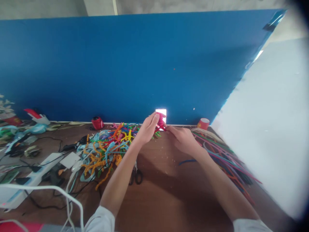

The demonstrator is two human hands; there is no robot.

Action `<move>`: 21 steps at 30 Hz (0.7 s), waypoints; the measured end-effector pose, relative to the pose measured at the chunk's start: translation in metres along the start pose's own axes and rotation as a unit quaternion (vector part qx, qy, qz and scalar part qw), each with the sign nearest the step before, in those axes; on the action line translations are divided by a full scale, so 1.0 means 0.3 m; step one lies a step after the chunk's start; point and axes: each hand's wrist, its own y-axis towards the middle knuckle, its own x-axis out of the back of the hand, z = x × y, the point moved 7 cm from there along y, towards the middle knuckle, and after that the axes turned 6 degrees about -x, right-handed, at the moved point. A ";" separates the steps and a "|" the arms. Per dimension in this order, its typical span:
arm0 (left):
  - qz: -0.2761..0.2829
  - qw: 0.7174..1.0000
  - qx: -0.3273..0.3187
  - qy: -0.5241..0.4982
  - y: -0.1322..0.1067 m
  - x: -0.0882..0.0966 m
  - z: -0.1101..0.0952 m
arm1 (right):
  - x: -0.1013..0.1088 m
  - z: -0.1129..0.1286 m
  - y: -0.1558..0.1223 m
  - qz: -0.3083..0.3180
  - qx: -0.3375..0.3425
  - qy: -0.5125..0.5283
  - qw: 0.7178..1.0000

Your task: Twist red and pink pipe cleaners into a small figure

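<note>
Both my hands meet near the back of a brown table (164, 193), in front of a blue partition. My left hand (147, 129) is curled around a small pink pipe-cleaner shape (160, 120), fingers wrapped over its top. From the right, my right hand (182, 138) pinches the same pink piece with fingertips pressed together. A tangled pile of coloured pipe cleaners (108, 148) lies just left of my left hand.
Straight pipe cleaners (224, 158) fan out along the right edge. Black scissors (135, 175) lie under my left forearm. A red paper cup (203, 123), a red tape roll (97, 122), a white power strip (29, 180) with cables and a glue gun (36, 116) sit around.
</note>
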 end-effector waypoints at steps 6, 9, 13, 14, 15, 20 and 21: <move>-0.003 1.000 0.008 -0.008 0.005 0.012 0.015 | 0.001 -0.010 0.006 0.022 -0.007 0.054 0.998; 0.012 0.999 0.021 -0.047 0.006 0.007 0.021 | 0.003 -0.017 0.009 0.039 -0.013 0.103 0.994; 0.008 0.996 0.023 -0.087 0.008 0.004 0.026 | 0.001 -0.019 0.011 0.053 -0.021 0.131 0.990; 0.001 0.996 0.021 -0.087 0.009 0.007 0.027 | 0.000 -0.019 0.011 0.053 -0.024 0.131 0.990; -0.007 0.996 0.017 -0.084 0.010 0.012 0.028 | 0.000 -0.019 0.011 0.052 -0.028 0.131 0.990; -0.007 0.998 -0.007 -0.054 0.010 0.010 0.030 | 0.018 -0.026 0.019 0.007 -0.061 0.172 0.983; -0.007 0.999 -0.011 -0.041 0.009 0.004 0.031 | 0.024 -0.025 0.021 -0.008 -0.063 0.188 0.980</move>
